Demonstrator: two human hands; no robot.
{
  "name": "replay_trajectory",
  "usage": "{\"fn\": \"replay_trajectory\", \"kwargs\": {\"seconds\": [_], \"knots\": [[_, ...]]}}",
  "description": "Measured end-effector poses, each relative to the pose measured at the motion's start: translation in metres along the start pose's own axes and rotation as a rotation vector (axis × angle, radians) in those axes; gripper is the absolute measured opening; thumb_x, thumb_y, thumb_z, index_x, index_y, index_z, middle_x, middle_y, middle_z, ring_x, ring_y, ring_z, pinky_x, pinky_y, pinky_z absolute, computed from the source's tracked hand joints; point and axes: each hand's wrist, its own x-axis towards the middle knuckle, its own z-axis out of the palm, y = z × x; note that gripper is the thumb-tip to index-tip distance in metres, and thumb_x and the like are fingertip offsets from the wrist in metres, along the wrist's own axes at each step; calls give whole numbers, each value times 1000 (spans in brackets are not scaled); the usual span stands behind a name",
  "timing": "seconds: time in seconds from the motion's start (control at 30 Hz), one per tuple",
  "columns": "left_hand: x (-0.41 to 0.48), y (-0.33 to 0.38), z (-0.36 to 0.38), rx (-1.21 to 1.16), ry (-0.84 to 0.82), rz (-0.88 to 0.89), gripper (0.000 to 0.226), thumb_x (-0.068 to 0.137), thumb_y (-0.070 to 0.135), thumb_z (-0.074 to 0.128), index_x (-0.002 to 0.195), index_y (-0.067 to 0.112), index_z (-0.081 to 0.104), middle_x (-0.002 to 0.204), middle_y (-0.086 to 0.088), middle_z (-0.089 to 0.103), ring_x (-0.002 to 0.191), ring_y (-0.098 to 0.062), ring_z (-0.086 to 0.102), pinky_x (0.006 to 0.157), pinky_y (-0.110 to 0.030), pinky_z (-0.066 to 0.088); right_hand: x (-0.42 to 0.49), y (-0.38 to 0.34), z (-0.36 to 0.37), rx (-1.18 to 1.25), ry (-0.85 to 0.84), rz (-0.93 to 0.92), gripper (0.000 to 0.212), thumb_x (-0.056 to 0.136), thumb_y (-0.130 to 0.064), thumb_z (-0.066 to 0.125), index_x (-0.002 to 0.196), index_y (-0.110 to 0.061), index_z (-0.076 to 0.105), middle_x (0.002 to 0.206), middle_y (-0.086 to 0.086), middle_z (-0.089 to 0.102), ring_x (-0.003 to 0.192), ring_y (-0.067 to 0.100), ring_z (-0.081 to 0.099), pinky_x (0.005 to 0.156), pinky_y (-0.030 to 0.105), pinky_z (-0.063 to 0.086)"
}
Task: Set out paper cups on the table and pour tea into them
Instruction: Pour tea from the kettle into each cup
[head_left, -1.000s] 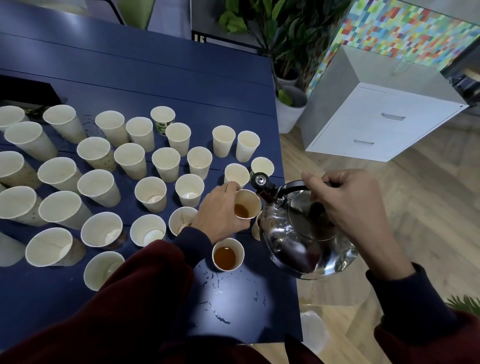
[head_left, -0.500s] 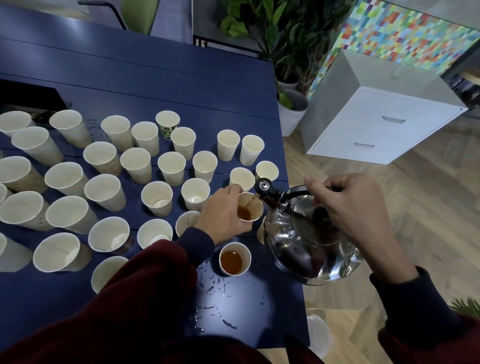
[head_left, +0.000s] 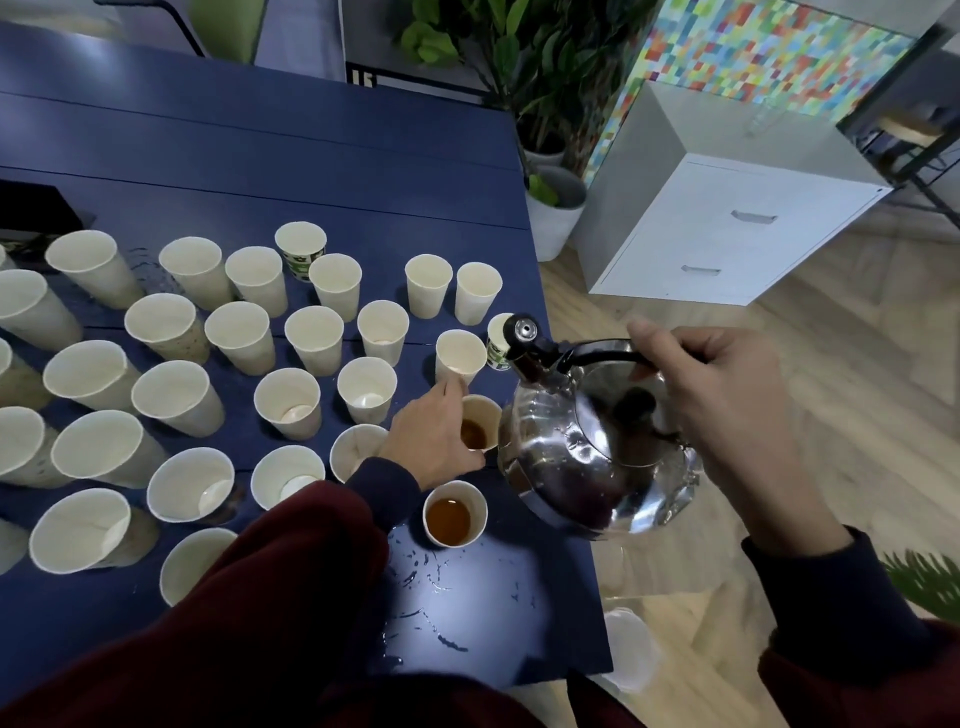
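kettle (head_left: 597, 452) raised, spout clear of cup (head_left: 479, 434) | cup part-filled, near surface (head_left: 311, 156) right edge | left grip (head_left: 434, 439) curled round cup | right grip (head_left: 727, 400) clamped on kettle handle (head_left: 602, 356) | risk: kettle nudging light cup over

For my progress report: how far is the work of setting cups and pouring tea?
Done: many white paper cups stand on the dark blue table, and one paper cup near the front edge holds brown tea. In hand: the left hand grips a paper cup with a little tea; the right hand holds the shiny steel kettle beside it, no stream visible. Left: the other cups show no brown tea.
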Motion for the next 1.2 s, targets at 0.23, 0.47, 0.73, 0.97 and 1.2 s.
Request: {"fn": "replay_trajectory", "kwargs": {"seconds": [0.23, 0.47, 0.73, 0.97, 1.2], "knots": [[3, 3, 14, 182, 1, 7, 66, 71, 53, 76, 120, 20, 46, 116, 0, 63, 103, -20, 62, 89, -37, 42, 13, -2, -11, 78, 49, -23, 41, 93, -36, 70, 69, -2, 74, 53, 19, 56, 49, 15, 45, 43, 20, 34], [8, 20, -1, 118, 126, -64, 72, 76, 64, 70, 127, 18, 47, 124, -2, 56, 112, -23, 54, 93, -40, 42, 43, 7, -26, 91, 45, -20, 40, 92, -36, 69, 63, -9, 71, 39, -4, 38, 39, 9, 29, 41, 19, 28], [72, 44, -12, 176, 222, -35, 50, 86, 46, 66, 122, 15, 51, 122, -6, 60, 114, -28, 55, 92, -45, 43, 99, 28, -31, 104, 41, -65, 42, 90, -38, 68, 62, -6, 71, 49, 14, 53, 51, 13, 43, 56, 27, 36], [135, 52, 3, 348, 97, -3, 75, 75, 55, 73, 128, 13, 43, 126, -8, 56, 111, -30, 54, 87, -43, 42, 144, 63, -17, 44, -58, -121, 52, 90, -40, 67, 69, 8, 67, 52, 21, 55, 46, 16, 43, 48, 33, 38], [172, 48, 21, 441, -14, -44, 80, 70, 54, 76, 131, 15, 42, 129, -8, 53, 119, -29, 50, 93, -43, 38, 174, 99, -1, -24, -119, -105, 52, 90, -38, 68, 53, -4, 54, 49, 13, 50, 49, 16, 45, 55, 38, 43]]}}
